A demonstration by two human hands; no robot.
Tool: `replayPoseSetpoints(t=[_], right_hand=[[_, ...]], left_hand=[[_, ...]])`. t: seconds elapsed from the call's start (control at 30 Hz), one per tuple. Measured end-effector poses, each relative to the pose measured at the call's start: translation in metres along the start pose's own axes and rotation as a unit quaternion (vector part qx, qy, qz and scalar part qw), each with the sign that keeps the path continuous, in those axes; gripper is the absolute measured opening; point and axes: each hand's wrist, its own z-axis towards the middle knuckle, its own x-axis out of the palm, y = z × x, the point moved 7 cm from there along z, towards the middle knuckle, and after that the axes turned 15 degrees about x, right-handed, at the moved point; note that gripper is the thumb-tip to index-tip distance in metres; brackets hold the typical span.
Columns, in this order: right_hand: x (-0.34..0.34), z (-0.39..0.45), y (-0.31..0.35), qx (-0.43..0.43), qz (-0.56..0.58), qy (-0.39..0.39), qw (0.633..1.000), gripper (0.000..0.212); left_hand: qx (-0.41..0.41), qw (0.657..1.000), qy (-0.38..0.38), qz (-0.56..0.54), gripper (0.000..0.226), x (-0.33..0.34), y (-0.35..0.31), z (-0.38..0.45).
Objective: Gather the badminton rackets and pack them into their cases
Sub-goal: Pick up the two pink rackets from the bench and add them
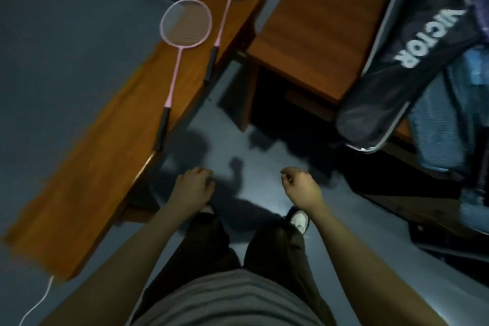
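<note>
Grey floor (232,140) lies under both hands. Ahead and left of the left hand (194,188) runs a long orange-brown wooden bench (87,172); ahead and right of the right hand (299,186) a black zipped racket case (412,61) with white lettering rests on a second wooden bench (312,24). Two pink-framed badminton rackets with black grips, the nearer racket (174,71) and the farther racket (225,16), lie side by side on the long bench. Both hands hang loosely curled, holding nothing.

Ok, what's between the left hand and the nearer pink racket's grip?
Nothing to clear in the head view: only the bench edge and bare floor separate the empty left hand from the nearer racket, whose black grip points toward it.
</note>
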Motion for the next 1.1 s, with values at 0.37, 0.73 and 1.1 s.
replayPoseSetpoints(t=[0.37, 0.73, 1.1], right_hand=[[0.038, 0.056, 0.169, -0.033, -0.029, 0.067, 0.997, 0.033], [0.019, 0.204, 0.282, -0.025, 0.122, 0.102, 0.987, 0.034], [0.04, 0.342, 0.31, 0.08, 0.271, 0.025, 0.959, 0.027]], left_hand=[[-0.127, 0.99, -0.009, -0.067, 0.046, -0.063, 0.126, 0.014], [-0.089, 0.991, -0.065, -0.07, 0.04, -0.147, 0.178, 0.186], [-0.125, 0.982, -0.035, -0.138, 0.055, -0.11, 0.26, 0.323]])
